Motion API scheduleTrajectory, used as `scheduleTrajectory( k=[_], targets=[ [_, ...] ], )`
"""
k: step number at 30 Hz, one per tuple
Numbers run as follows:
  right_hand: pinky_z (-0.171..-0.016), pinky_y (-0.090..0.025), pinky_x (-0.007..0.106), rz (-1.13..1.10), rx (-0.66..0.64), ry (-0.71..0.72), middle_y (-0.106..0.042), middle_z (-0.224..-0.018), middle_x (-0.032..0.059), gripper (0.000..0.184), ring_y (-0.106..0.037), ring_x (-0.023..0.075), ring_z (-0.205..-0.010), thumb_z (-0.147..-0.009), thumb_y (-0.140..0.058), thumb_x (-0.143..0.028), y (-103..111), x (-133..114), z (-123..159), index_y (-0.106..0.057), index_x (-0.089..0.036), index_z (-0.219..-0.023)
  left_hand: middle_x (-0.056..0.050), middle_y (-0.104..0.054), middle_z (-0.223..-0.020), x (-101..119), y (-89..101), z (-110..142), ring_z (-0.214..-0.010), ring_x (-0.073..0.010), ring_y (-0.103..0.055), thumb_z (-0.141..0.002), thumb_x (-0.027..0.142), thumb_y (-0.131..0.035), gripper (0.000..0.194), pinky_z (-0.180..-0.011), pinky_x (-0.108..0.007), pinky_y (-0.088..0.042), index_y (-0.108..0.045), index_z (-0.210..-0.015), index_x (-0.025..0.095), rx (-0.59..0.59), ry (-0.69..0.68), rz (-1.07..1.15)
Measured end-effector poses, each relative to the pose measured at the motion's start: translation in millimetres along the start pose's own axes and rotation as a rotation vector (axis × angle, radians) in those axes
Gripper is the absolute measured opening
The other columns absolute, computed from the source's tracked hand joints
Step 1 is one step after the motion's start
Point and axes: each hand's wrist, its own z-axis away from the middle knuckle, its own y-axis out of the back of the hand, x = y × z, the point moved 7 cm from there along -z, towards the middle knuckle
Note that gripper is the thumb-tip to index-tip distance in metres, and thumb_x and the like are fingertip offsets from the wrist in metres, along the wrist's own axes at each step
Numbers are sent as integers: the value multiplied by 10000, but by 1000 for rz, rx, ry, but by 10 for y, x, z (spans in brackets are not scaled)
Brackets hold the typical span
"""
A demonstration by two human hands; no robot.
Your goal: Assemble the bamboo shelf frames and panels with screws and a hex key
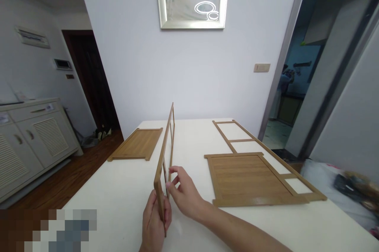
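A long, narrow wooden frame (162, 157) with crossbars stands on its edge on the white table (118, 200), running away from me. My left hand (156, 218) is closed around its near end, fingers on one side and palm on the other. At the frame's right side, my right hand (185, 192) has its thumb and curled fingers at the lower rail near a crossbar. Part of that grip is hidden behind its own fingers. To the right of my right hand lies a wooden panel (251, 177) with projecting corner ends.
Partly under the right panel lies another open wooden frame (245, 140). A second wooden panel (137, 144) rests flat at the table's left edge. Behind the table is a wall with a framed picture (192, 25). A white cabinet (38, 141) stands left; a doorway opens right.
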Motion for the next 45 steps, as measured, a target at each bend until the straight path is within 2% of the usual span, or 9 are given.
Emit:
scheduleTrajectory(
  k=[2, 7, 13, 21, 26, 31, 34, 39, 45],
  targets=[
    [-718, -501, 297, 113, -75, 51, -593, -1161, 67, 388, -605, 154, -832, -871, -570, -271, -32, -9, -49, -468, -232, -1243, 66, -409, -424, -8, -9, -2, -332, -47, -313, -869, 619, -501, 498, -344, -161, -240, -456, -615, 193, -8, 2, 3],
    [-674, -454, 265, 336, -306, 163, -653, -904, 42, 192, -609, 172, -778, -968, -404, -297, -168, 23, -26, -496, -211, -1112, 66, -445, -443, -20, -45, 5, -319, -49, -311, -810, 606, -598, 447, -331, -162, -241, -486, -670, 196, 19, 15, 110],
    [-668, -453, 262, 302, -265, 222, -625, -877, 30, 174, -575, 155, -733, -999, -338, -282, -160, 140, 15, -433, -213, -1129, 13, -593, -560, 169, 1, -44, -541, -143, -586, -774, 627, -632, 446, -552, -227, -496, -585, -712, 188, 39, -80, -59],
    [-767, -480, 317, 260, -164, 278, -613, -965, 76, 238, -585, 181, -821, -1000, -298, -265, -55, 279, 46, -420, -183, -1188, -34, -706, -685, 581, 219, -308, -715, -206, -679, -716, 599, -706, 531, -729, -301, -558, -700, -983, 139, 213, -145, -211],
    [-767, -496, 337, 235, -157, 349, -599, -855, 43, 195, -579, 183, -744, -994, -320, -289, -67, 296, 49, -423, -205, -1136, -72, -745, -900, 1034, 54, -419, -851, -225, -709, -750, 530, -708, 470, -812, -327, -562, -723, -1037, 158, 171, -243, -191],
    [-765, -514, 356, 206, -142, 319, -571, -785, 18, 191, -568, 186, -701, -987, -357, -357, -82, 320, 25, -459, -239, -1096, -79, -736, -932, 1374, -222, -420, -863, -211, -703, -768, 452, -715, 387, -821, -320, -573, -734, -1015, 155, 102, -354, -142],
    [-769, -518, 366, 200, -141, 312, -569, -792, 22, 204, -575, 195, -722, -985, -354, -374, -78, 317, 26, -463, -248, -1103, -70, -744, -873, 1363, -290, -440, -862, -217, -712, -760, 400, -739, 416, -834, -345, -571, -670, -1086, 153, 106, -328, -68],
    [-778, -523, 370, 185, -139, 306, -577, -791, 22, 210, -577, 194, -721, -974, -383, -379, -74, 300, 24, -470, -247, -1112, -93, -749, -859, 1234, -322, -522, -845, -227, -712, -711, 389, -779, 310, -804, -340, -566, -662, -860, 144, 89, -274, 2],
    [-837, -515, 388, 170, -154, 307, -580, -776, 24, 158, -585, 196, -752, -977, -374, -328, -75, 278, 18, -493, -237, -1028, -87, -744, -830, 1195, -343, -558, -818, -218, -704, -719, 399, -769, 294, -763, -337, -571, -658, -826, 149, 86, -271, 26]
  ],
)
